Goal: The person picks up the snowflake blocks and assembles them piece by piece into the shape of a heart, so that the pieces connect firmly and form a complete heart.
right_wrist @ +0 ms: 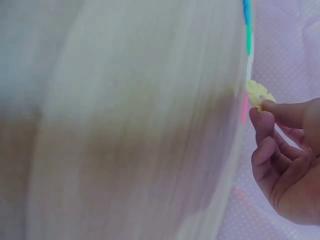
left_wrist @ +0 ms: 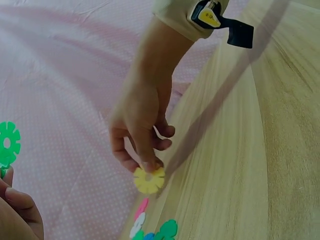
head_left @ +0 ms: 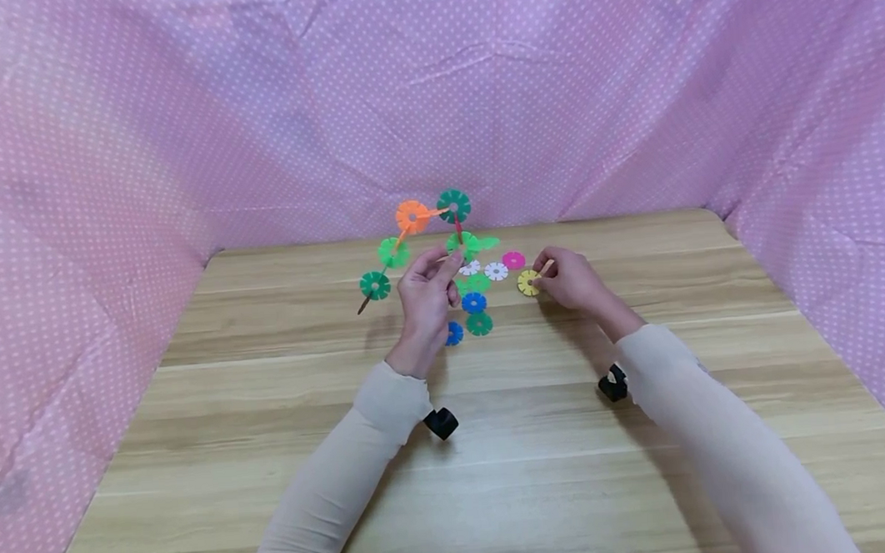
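Note:
My left hand (head_left: 423, 311) pinches a chain of slotted plastic snowflake discs, held above the table. The light green disc (head_left: 456, 242) sits by its fingertips. From there the chain arches up through a dark green disc (head_left: 444, 203) and an orange disc (head_left: 403, 212), then down left to another dark green disc (head_left: 368, 281) and a brown disc (head_left: 364, 304) seen edge-on. My right hand (head_left: 572, 282) pinches a yellow disc (left_wrist: 149, 188) between thumb and forefinger; in the right wrist view this yellow disc (right_wrist: 257, 93) shows at a slant.
Between the hands lie loose discs on the wooden table (head_left: 543, 472): pink (head_left: 513, 256), white (head_left: 491, 267), blue (head_left: 470, 300), green (head_left: 479, 330) and several others. Part of the group is hidden behind the left hand. Pink dotted cloth (head_left: 480, 124) surrounds the table's back and sides.

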Available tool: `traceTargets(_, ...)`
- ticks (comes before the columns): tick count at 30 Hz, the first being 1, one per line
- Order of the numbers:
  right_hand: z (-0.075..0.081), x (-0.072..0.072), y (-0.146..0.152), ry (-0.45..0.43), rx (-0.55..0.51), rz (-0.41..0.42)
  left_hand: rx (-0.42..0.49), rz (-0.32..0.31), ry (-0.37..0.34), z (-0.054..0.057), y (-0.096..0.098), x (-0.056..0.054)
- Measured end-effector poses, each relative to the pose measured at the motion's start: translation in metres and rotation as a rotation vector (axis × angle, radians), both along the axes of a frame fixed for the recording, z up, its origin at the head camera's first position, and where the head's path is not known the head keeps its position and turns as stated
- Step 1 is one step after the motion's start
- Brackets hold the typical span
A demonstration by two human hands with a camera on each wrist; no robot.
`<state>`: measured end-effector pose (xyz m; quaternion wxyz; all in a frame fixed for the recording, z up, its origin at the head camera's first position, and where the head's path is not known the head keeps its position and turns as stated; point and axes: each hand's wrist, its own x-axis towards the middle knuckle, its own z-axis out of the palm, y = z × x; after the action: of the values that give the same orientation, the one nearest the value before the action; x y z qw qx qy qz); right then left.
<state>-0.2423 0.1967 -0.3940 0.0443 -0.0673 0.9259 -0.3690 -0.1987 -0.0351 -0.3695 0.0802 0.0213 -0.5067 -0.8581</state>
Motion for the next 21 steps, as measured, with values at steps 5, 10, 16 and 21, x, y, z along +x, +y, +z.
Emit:
traceTargets(5, 0.011, 0.013, 0.0, 0.113, -0.168, -0.005, -0.007, 0.003, 0.014, 0.0, 0.002, 0.002)
traceTargets(10, 0.037, 0.032, -0.005, 0.25, -0.423, -0.025, -0.019, 0.002, 0.001, 0.0, 0.002, 0.005)
traceTargets(16, 0.058, 0.052, -0.013, 0.364, -0.709, -0.044, -0.016, 0.005, 0.02, 0.0, 0.005, 0.008)
traceTargets(21, 0.059, 0.06, -0.023, 0.4, -0.825, -0.049, -0.02, 0.001, 0.026, 0.001, 0.006, 0.011)
